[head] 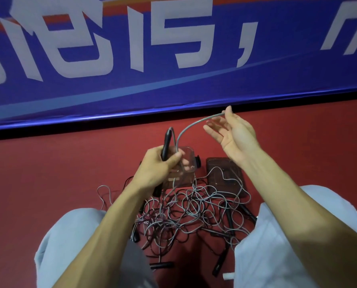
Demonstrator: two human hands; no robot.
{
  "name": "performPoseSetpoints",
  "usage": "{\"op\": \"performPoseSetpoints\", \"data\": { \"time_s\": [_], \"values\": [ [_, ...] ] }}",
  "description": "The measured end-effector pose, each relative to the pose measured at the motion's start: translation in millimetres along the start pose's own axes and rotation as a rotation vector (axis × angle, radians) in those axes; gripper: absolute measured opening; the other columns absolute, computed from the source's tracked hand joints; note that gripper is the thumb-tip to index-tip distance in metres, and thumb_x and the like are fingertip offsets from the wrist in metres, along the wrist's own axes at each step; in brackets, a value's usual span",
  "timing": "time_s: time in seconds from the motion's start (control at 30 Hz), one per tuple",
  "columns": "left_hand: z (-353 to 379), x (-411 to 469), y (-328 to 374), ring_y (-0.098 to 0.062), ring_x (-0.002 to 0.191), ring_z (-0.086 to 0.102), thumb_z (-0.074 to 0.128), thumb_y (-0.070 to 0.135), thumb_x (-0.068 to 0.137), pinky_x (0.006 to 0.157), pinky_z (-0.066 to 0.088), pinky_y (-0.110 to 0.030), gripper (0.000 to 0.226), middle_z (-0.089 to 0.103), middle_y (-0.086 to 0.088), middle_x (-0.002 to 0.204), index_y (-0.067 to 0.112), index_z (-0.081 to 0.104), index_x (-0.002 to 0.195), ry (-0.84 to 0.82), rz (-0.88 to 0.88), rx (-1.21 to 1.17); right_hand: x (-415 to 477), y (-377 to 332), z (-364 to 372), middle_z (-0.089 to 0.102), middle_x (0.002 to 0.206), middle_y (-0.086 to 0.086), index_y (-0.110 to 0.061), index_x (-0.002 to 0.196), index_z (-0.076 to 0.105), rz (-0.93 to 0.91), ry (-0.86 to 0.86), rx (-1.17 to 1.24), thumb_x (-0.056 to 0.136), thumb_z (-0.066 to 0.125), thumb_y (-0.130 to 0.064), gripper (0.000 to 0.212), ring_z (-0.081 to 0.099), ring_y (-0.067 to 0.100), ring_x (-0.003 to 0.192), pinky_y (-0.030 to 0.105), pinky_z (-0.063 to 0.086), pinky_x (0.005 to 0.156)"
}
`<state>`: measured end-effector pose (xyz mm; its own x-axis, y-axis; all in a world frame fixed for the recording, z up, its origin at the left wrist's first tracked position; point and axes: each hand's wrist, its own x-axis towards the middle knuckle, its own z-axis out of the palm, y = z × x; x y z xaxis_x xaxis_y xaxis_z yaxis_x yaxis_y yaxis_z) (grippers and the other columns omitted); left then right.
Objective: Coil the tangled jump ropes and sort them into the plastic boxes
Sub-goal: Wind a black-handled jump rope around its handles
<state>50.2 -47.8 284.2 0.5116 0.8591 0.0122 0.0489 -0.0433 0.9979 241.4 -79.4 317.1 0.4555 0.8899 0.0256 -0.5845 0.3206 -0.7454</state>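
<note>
A tangle of grey and black jump ropes [186, 213] lies on the red floor between my knees. My left hand [159, 167] grips a black rope handle [166, 142] upright, together with a strand of the grey cord. That grey cord [189, 126] arcs up and right to my right hand [233, 132], which is raised palm up with spread fingers; the cord runs between thumb and forefinger. A clear plastic box [189, 161] stands just behind my left hand. A dark tinted box [225, 173] sits to its right with cord lying across it.
Several loose black handles [162, 265] lie near my knees at the front. A blue banner with large white characters [173, 48] covers the wall ahead, meeting the red floor [48, 173]. My light trouser legs [69, 246] flank the pile.
</note>
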Motion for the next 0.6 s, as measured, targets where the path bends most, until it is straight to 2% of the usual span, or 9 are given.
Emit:
{"op": "performPoseSetpoints", "data": {
  "time_s": [0.13, 0.23, 0.33, 0.4, 0.47, 0.53, 0.6],
  "values": [
    [4.2, -5.3, 17.4, -0.024, 0.074, 0.074, 0.054, 0.006, 0.096, 0.064, 0.061, -0.027, 0.008, 0.073, -0.011, 0.079, 0.005, 0.061, 0.094, 0.061, -0.014, -0.321, 0.7, 10.1, -2.3, 0.066, 0.079, 0.013, -0.006, 0.098, 0.054, 0.071, 0.028, -0.167, 0.102, 0.045, -0.027, 0.023, 0.067, 0.026, 0.068, 0.038, 0.06, 0.063],
    [4.5, -8.4, 26.7, -0.025, 0.078, 0.074, 0.053, 0.008, 0.097, 0.063, 0.061, -0.028, 0.007, 0.074, -0.01, 0.081, 0.006, 0.061, 0.096, 0.079, -0.013, -0.488, -1.6, 16.8, -3.7, 0.066, 0.09, 0.014, -0.005, 0.1, 0.057, 0.106, -0.036, -0.388, 0.101, 0.044, -0.007, 0.014, 0.066, 0.025, 0.074, 0.036, 0.059, 0.065],
    [1.8, -7.5, 31.2, -0.025, 0.082, 0.074, 0.053, 0.009, 0.097, 0.073, 0.062, -0.033, 0.008, 0.074, -0.01, 0.082, 0.005, 0.06, 0.096, 0.105, 0.016, -0.638, -5.9, 24.7, -2.3, 0.068, 0.097, 0.013, -0.006, 0.096, 0.062, 0.144, -0.144, -0.631, 0.095, 0.039, 0.01, 0.028, 0.068, 0.022, 0.079, 0.036, 0.059, 0.073],
    [0.0, -7.0, 32.2, -0.025, 0.083, 0.074, 0.052, 0.009, 0.097, 0.073, 0.061, -0.032, 0.008, 0.074, -0.01, 0.083, 0.004, 0.059, 0.097, 0.127, 0.035, -0.715, -10.1, 31.8, -0.5, 0.07, 0.099, 0.012, -0.007, 0.096, 0.064, 0.194, -0.232, -0.778, 0.086, 0.034, 0.02, 0.041, 0.069, 0.023, 0.086, 0.038, 0.058, 0.083],
    [-2.3, -5.9, 31.8, -0.024, 0.084, 0.074, 0.051, 0.009, 0.098, 0.073, 0.061, -0.031, 0.008, 0.075, -0.011, 0.085, 0.004, 0.058, 0.099, 0.144, 0.046, -0.789, -14.4, 38.2, -0.1, 0.071, 0.105, 0.011, -0.007, 0.103, 0.065, 0.242, -0.372, -0.935, 0.078, 0.033, 0.022, 0.051, 0.068, 0.022, 0.095, 0.036, 0.053, 0.087],
    [-4.8, -4.4, 30.7, -0.024, 0.087, 0.074, 0.05, 0.01, 0.099, 0.077, 0.061, -0.032, 0.009, 0.075, -0.011, 0.089, 0.004, 0.057, 0.101, 0.157, 0.058, -0.851, -17.7, 43.7, -0.8, 0.07, 0.113, 0.01, -0.013, 0.108, 0.065, 0.287, -0.532, -1.067, 0.078, 0.042, 0.019, 0.05, 0.065, 0.021, 0.101, 0.035, 0.05, 0.087],
    [-7.2, -2.4, 28.7, -0.025, 0.091, 0.073, 0.05, 0.011, 0.1, 0.081, 0.06, -0.033, 0.011, 0.074, -0.011, 0.094, 0.004, 0.057, 0.104, 0.168, 0.07, -0.875, -20.7, 48.5, -1.1, 0.068, 0.114, 0.014, -0.015, 0.105, 0.063, 0.327, -0.612, -1.074, 0.086, 0.053, 0.012, 0.034, 0.064, 0.023, 0.098, 0.038, 0.051, 0.089]
  ]
}}
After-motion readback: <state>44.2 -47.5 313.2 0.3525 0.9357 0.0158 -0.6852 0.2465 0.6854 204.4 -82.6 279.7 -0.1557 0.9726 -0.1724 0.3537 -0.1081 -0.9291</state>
